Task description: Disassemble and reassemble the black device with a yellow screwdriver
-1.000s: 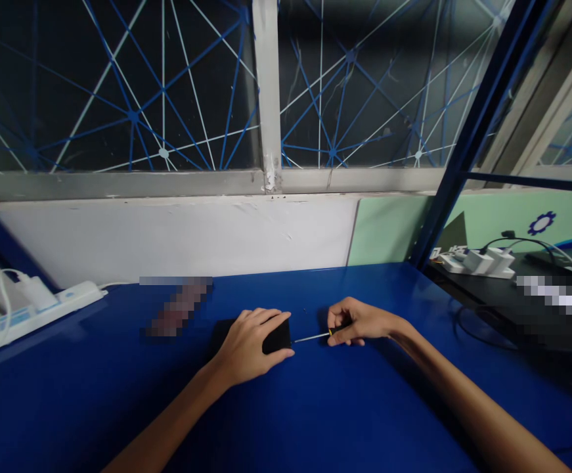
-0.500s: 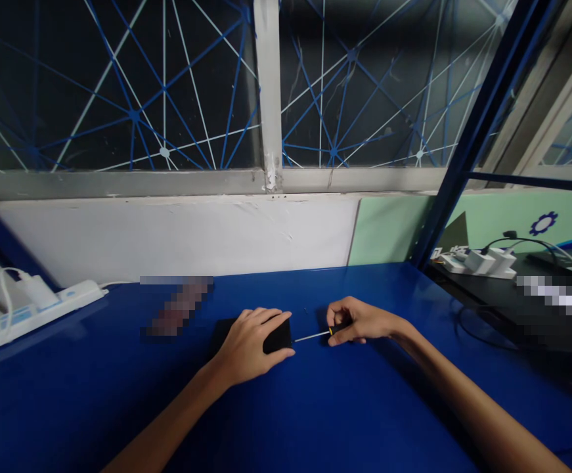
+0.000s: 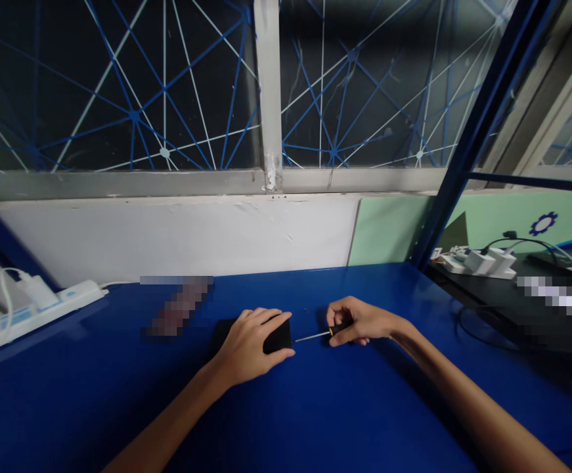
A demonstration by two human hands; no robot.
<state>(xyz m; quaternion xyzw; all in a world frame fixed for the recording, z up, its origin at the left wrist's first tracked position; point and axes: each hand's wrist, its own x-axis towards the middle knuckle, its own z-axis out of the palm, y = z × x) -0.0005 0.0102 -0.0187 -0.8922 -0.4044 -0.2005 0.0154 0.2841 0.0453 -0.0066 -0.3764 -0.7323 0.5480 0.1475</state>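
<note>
A flat black box (image 3: 278, 336) lies on the blue table (image 3: 345, 407). Over it rests my left hand (image 3: 251, 345), gripping it with the fingers across the far side and the thumb along the near side. My right hand (image 3: 352, 322) pinches the black and yellow handle of a screwdriver (image 3: 312, 336) between thumb and fingers. The shaft points left, its tip at the box's right end; whether it touches cannot be made out. A tiny piece, perhaps a screw (image 3: 305, 310), lies just beyond the shaft.
At the left edge stands a white power strip (image 3: 81, 294) with a plug and cable. A pixelated object (image 3: 180, 309) lies behind my left hand. On the dark table to the right are white adapters (image 3: 490, 261) and cables. A blue post (image 3: 443, 217) rises at the right back.
The screwdriver has shifted very slightly to the right with my right hand. My left hand and the black box stay in place.
</note>
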